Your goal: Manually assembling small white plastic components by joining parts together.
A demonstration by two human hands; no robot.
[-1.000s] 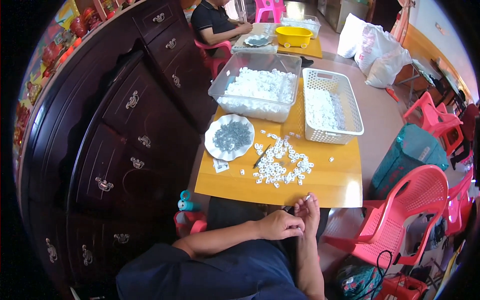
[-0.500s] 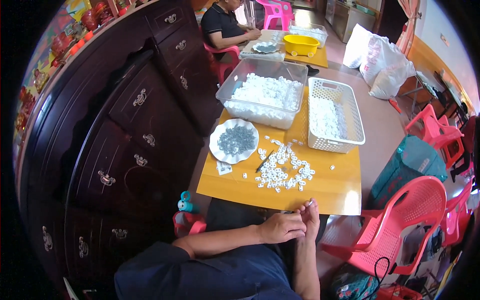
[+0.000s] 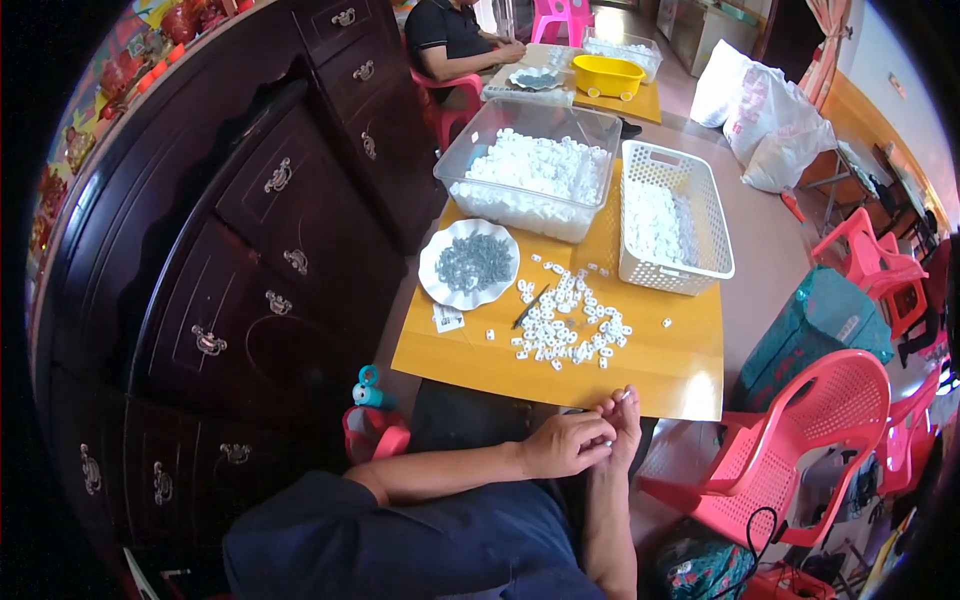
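My left hand is closed, its fingertips pressed against the palm side of my right hand. A tiny whitish speck shows by the left fingertips, too small to name. My right hand, turned palm up just off the table's front edge, pinches a small white plastic piece between its fingertips. On the yellow-brown table in front lies a loose pile of small white plastic pieces with dark holes. A thin dark tool rests at the pile's left. Farther left sits a scalloped white plate of small dark grey pieces.
Behind the pile stand a clear plastic bin and a white perforated basket, both holding white pieces. A dark cabinet lines the left. To the right is a red plastic chair. Another person sits at the far table.
The view has shifted slightly. Both hands remain together, and a whitish speck now shows by the left fingertips. The white piece stays in my right fingertips.
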